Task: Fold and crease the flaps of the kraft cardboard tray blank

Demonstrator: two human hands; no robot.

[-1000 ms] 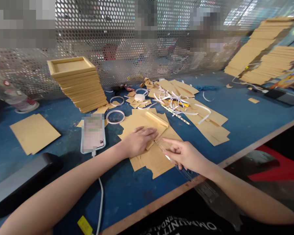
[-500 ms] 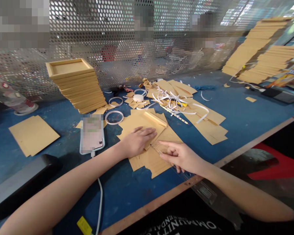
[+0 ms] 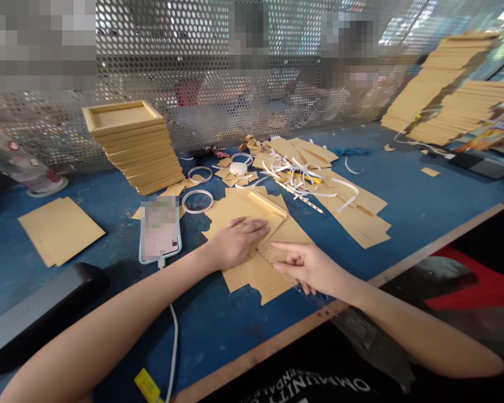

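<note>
Head view: just below the middle of the frame, the left hand (image 3: 235, 244) lies flat, fingers spread and open, pressing on a tan cardboard sheet (image 3: 260, 268) on the blue counter (image 3: 403, 207). The right hand (image 3: 308, 267), just right of it, has its index finger stretched out toward the left and the other fingers curled, resting on a clear ruler (image 3: 340, 316). The ruler's long axis runs diagonally from the sheet down to the lower right, past the counter edge. Left of the sheet lies a phone (image 3: 159, 229); a stack of trays (image 3: 134, 145) stands at upper left.
</note>
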